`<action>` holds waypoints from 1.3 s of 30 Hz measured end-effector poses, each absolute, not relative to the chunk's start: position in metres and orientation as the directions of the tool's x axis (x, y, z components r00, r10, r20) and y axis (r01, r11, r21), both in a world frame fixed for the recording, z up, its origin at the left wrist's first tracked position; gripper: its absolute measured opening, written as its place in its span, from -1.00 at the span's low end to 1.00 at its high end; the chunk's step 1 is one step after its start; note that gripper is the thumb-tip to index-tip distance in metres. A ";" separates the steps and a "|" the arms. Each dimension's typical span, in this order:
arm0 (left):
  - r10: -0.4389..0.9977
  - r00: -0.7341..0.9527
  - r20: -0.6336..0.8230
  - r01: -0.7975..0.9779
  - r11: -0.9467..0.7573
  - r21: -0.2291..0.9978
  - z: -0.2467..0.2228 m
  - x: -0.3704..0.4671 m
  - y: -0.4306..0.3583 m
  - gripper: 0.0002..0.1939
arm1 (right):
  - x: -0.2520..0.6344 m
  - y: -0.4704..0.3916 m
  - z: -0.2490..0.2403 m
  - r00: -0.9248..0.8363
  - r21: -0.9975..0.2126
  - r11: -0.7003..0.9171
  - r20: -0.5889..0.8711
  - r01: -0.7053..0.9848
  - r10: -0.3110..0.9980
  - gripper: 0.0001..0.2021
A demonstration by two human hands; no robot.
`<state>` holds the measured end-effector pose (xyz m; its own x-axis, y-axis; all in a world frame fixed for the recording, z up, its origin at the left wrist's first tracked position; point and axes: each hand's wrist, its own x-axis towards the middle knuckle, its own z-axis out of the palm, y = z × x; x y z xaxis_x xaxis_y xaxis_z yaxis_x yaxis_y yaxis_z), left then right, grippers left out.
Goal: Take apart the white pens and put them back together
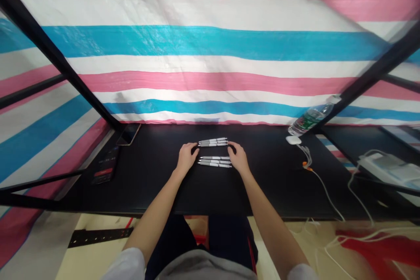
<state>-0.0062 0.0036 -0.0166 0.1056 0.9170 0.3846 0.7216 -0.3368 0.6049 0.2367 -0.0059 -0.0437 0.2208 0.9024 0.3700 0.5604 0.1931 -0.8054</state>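
Note:
Two small groups of white-and-grey pens lie roughly parallel on the black tabletop (144, 183), their pointed ends to the left. The far group (213, 142) is between my hands, and the near group (215, 162) lies a little closer to me. My left hand (187, 157) rests at the left ends of the pens, index fingertip at the far group's tips and thumb apart from it. At the opposite ends is my right hand (239, 157), its index finger by the far group and its thumb just above the near group. Neither hand wraps around a pen.
A phone (129, 134) and a dark device with a lit display (105, 165) are at the left. On the right, a water bottle (310, 119) leans by the black frame post, near a white charger (293, 140) with cables. Striped sheeting (210, 43) hangs behind the table.

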 end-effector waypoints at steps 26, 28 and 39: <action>0.924 0.157 0.349 0.698 -0.354 0.623 -0.011 0.005 0.010 -0.89 | 0.235 0.005 -0.036 0.210 -0.750 0.206 0.418 0.628 0.884 -0.79; 0.936 0.135 0.325 0.647 -0.331 0.687 -0.010 0.003 0.010 -0.89 | 0.235 0.005 -0.035 0.238 -0.769 0.204 0.420 0.606 0.876 -0.78; 0.972 0.180 0.151 0.351 -0.207 0.913 -0.001 0.007 0.005 -0.78 | 0.230 -0.002 -0.024 0.261 -0.863 0.149 0.304 0.482 0.916 -0.68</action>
